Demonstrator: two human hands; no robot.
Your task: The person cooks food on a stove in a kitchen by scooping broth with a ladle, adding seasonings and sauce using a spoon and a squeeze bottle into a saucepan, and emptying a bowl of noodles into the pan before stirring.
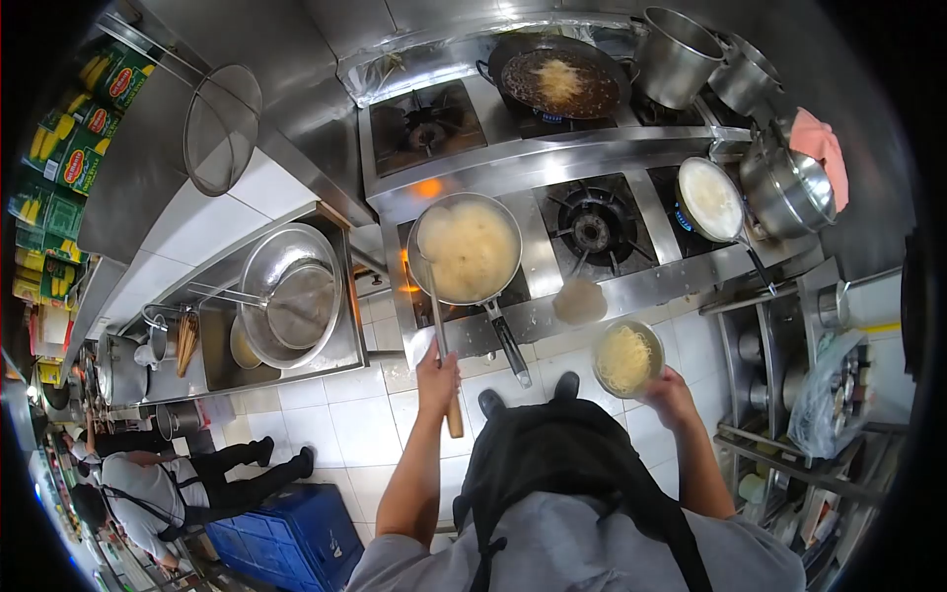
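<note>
My left hand [437, 380] is closed around a long ladle [440, 321] with a wooden handle end. The ladle's head dips into a frying pan [511, 335] full of pale, cloudy, steaming liquid [470, 252] on the front left burner. The pan's black handle points toward me, and neither hand touches it. At the right, my right hand [670, 398] grips the edge of a round metal bowl [598, 373]. Pale yellow noodles [625, 357] fill that bowl, held in front of the stove's edge.
A wok [513, 94] with food frying in dark oil sits at the back. A smaller pan [710, 197] with white contents stands right of a bare burner [591, 229]. Strainers lie in a large bowl [258, 335] at left. Other people [148, 493] work at lower left.
</note>
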